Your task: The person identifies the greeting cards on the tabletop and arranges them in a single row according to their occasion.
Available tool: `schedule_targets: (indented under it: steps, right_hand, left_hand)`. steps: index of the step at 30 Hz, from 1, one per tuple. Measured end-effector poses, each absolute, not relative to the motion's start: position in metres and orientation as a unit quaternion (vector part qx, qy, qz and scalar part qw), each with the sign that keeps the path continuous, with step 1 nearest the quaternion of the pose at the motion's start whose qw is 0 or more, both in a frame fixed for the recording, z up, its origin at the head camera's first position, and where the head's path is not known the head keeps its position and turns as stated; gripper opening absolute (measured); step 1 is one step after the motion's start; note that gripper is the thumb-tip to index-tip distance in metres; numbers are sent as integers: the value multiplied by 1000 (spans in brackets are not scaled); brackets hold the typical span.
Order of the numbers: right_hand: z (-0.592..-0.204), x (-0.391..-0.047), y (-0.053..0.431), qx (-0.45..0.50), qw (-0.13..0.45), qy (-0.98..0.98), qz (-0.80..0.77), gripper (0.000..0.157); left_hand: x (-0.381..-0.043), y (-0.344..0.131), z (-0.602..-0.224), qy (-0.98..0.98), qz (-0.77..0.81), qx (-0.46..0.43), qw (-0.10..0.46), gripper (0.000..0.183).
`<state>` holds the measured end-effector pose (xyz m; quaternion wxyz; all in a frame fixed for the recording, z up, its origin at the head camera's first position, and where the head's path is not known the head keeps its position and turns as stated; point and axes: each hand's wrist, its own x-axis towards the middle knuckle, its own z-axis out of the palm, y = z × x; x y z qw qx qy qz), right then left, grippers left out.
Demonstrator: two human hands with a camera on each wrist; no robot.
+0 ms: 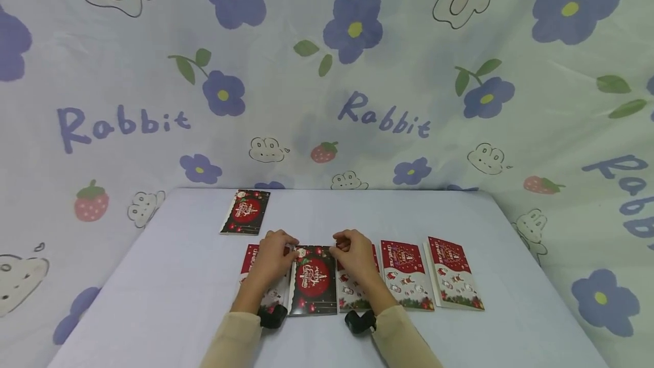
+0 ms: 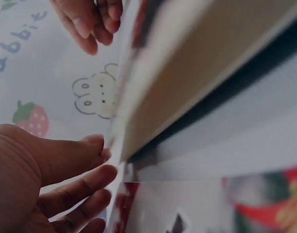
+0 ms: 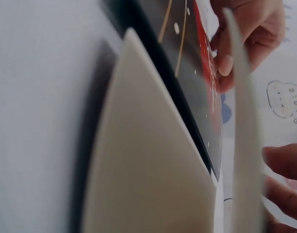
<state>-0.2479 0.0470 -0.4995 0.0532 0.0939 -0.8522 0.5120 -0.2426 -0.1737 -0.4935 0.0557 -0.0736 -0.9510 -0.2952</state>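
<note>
In the head view a dark Christmas card lies on the table between both hands, in a row with red and white Christmas cards. My left hand is at its top left corner, thumb and forefinger apart, with a red card partly hidden beneath the hand. Over the top right corner is my right hand, partly covering another red card. The right wrist view shows the left thumb by the dark card's top edge. Right fingers hang loosely bent, with no card between them.
Further right in the row lie two more red and white cards, one beside the other. A second dark card lies at the back left. The white table meets a patterned cloth at its back edge.
</note>
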Motion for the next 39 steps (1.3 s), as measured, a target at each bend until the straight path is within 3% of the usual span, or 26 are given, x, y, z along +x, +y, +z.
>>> schedule_targets:
  steps: [8, 15, 23, 39]
  right_hand:
    - [-500, -249, 54, 80, 42, -861, 501, 22]
    - [-501, -248, 58, 72, 28, -862, 500, 23]
    - [-498, -249, 58, 83, 14, -855, 513, 22]
    - [-495, -252, 53, 67, -29, -799, 597, 14]
  left_hand:
    - [-243, -169, -496, -951, -294, -71, 70, 18]
    - [-243, -168, -497, -936, -342, -61, 64, 6]
    - [-242, -171, -491, -906, -419, -55, 25, 7]
    - [-240, -179, -482, -876, -478, -20, 60, 8]
